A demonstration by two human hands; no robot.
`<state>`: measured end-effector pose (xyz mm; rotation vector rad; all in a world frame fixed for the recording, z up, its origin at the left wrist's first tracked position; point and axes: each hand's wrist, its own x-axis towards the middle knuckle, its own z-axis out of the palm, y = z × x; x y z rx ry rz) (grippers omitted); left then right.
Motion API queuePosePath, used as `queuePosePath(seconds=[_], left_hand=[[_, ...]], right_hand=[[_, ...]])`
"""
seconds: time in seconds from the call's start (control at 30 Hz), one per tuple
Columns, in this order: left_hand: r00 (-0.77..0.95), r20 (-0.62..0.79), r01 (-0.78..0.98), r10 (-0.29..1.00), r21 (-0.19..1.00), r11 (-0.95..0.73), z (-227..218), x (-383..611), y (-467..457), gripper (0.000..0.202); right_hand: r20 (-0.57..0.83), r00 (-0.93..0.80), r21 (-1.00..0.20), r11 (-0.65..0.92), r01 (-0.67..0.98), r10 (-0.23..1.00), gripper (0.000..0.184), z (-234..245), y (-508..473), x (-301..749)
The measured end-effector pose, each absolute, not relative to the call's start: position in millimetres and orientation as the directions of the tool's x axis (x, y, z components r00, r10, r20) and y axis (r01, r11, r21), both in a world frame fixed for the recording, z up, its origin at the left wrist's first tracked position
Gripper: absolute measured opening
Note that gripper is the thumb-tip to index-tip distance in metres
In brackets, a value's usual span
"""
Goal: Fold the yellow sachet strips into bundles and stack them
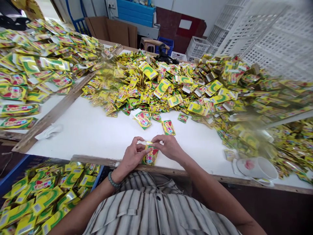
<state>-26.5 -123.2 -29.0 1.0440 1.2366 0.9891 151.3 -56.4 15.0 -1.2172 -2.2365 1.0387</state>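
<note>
Both of my hands meet at the near edge of the white table [97,130]. My left hand [130,158] and my right hand [168,147] pinch the top of one small yellow-green packet [151,156] with a red picture, held upright between them. A bead bracelet circles my left wrist. Two loose packets [142,119] [168,127] lie on the table just beyond my hands. Behind them spreads a large heap of the same packets [171,88].
A blue crate [7,181] at lower left holds several packets. More packets cover the neighbouring table [36,65] to the left. A white cup [259,168] lies at the right near edge. White plastic crates [269,36] are stacked at back right, cardboard at back centre.
</note>
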Motion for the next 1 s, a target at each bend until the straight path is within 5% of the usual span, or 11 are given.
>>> queuePosePath(seconds=[0.13,0.3,0.4,0.53,0.63,0.8,1.0], left_hand=[[0.084,-0.253,-0.006,0.964,0.967,0.254,-29.3,-27.9,-122.1,0.049],[0.073,-0.253,-0.007,0.965,0.967,0.254,-29.7,-27.3,-122.2,0.049],[0.066,-0.232,0.028,0.97,0.973,0.231,-29.0,-26.1,-123.7,0.046],[0.065,-0.169,0.15,0.983,0.976,0.158,-28.0,-27.7,-127.7,0.042],[0.042,-0.081,0.271,0.996,0.96,0.067,-30.5,-29.2,-131.8,0.033],[0.058,0.032,0.334,0.998,0.941,-0.05,-33.4,-20.1,-127.8,0.023],[-0.058,0.121,0.573,0.991,0.817,-0.067,14.2,-83.4,-129.9,0.026]], right_hand=[[-0.162,-0.576,-0.845,0.189,0.5,0.801,0.007,15.2,-38.3,150.3],[-0.215,-0.681,-0.867,0.184,0.463,0.7,0.016,19.0,-29.7,160.3],[-0.12,-0.701,-0.858,0.282,0.43,0.703,0.023,16.2,-43.2,166.8],[0.228,-0.615,-0.697,0.568,0.439,0.755,0.025,-3.0,-75.1,165.2],[0.343,-0.532,-0.661,0.601,0.449,0.775,0.027,-18.1,-91.4,159.6],[0.319,-0.389,-0.811,0.461,0.361,0.864,0.01,-20.2,-87.4,146.5],[0.221,-0.286,-0.783,0.345,0.518,0.932,0.018,-13.7,-43.9,153.2]])
